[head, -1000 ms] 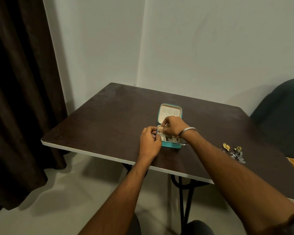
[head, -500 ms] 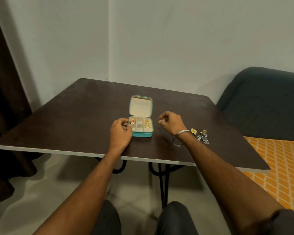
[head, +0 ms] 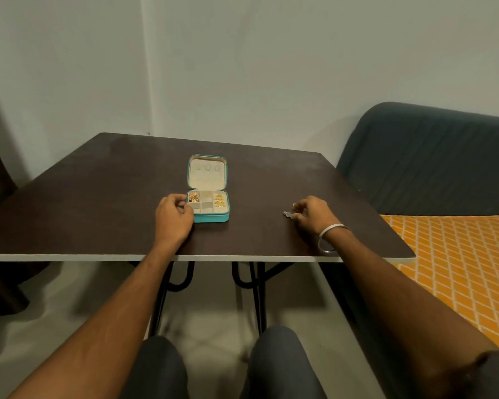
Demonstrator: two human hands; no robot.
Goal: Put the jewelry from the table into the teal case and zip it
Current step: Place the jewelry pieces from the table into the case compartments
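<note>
A: What's the step in hand?

B: Picking up what jewelry is left on the desk (head: 98,197). The right hand (head: 311,213) is down on the surface with its fingers curled over a small cluster of silver pieces (head: 289,215) that pokes out just past the fingertips, on the case side.

A: Does it have them yet?

B: The fingertips are on them and look to be pinching, but how much is actually caught I can't tell; the hand covers most of it.

A: How to do it well?

B: I'd gather the whole cluster into one pinch before lifting, since small dangling pieces could easily snag or drop. Then carry it low across to the case (head: 208,205) and set it into one of the free compartments, which sit in the middle and near rows.

A: And the other hand?

B: The left hand (head: 173,218) is curled against the case's near-left corner, thumb and fingers touching the rim, apparently steadying it. The case lies open, lid (head: 207,171) folded back away from that hand. Gold pieces (head: 219,200) fill the compartments farthest from the left hand, and a gold ring cluster (head: 194,196) sits in the one just beyond its fingertips.

A: The zip?

B: Not yet done.
</note>
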